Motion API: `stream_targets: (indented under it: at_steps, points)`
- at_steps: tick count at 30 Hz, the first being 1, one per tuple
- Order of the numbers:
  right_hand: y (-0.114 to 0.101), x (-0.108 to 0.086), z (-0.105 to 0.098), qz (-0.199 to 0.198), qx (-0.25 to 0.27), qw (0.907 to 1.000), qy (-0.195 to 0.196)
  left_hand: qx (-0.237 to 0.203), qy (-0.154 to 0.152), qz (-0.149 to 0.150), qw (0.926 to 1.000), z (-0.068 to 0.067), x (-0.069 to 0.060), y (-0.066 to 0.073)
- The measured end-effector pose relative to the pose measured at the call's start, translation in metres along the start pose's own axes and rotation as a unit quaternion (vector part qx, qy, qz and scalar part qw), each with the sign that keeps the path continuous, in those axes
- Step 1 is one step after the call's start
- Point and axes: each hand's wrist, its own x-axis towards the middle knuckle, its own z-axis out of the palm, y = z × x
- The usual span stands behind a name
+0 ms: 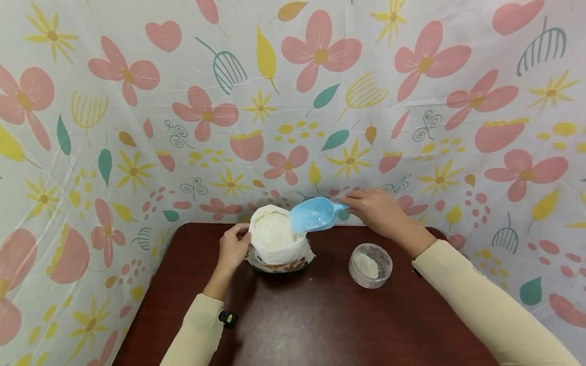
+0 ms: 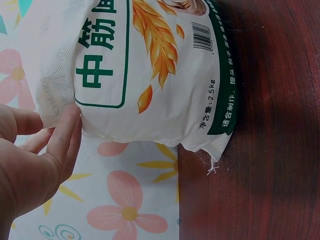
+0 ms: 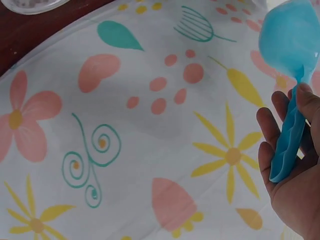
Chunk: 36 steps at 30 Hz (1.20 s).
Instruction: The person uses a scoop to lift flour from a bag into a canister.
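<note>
A white flour bag (image 2: 145, 75), marked 2.5kg and printed with a wheat ear, stands with its top folded back, and white flour (image 1: 272, 230) shows inside. My left hand (image 1: 234, 247) pinches the bag's rolled rim at its left side; the left wrist view shows thumb and fingers on either side of the edge. My right hand (image 1: 373, 209) grips the handle of a light blue scoop (image 1: 315, 214), whose tip overlaps the bag's right rim. A little powder clings within the scoop. To the right, a clear round tub (image 1: 385, 275) holds some flour (image 1: 367, 265).
The dark red-brown table (image 1: 293, 320) bears the bag and tub, with a few white specks on its top. Directly behind its far edge hangs a flowered cloth (image 1: 288, 112), which also runs along the left and right sides.
</note>
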Motion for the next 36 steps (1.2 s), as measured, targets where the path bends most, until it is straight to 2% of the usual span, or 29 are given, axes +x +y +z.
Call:
stream_targets:
  at_steps: [8,17,29,36]
  points:
    - [-0.006,0.017,0.003,-0.021,-0.038,0.9984,-0.038,-0.002,-0.002,0.003,1.0000,-0.003,-0.001,0.001]
    - [-0.007,0.031,0.006,-0.042,-0.060,0.9959,-0.053,0.002,-0.004,0.006,1.0000,-0.002,-0.002,0.001]
    - [-0.021,0.060,-0.007,-0.070,-0.091,0.9869,-0.113,0.003,-0.004,0.007,1.0000,-0.001,0.000,-0.002]
    - [-0.032,0.073,-0.008,-0.065,-0.106,0.9807,-0.151,-0.001,-0.005,0.009,0.9999,-0.001,0.000,-0.001]
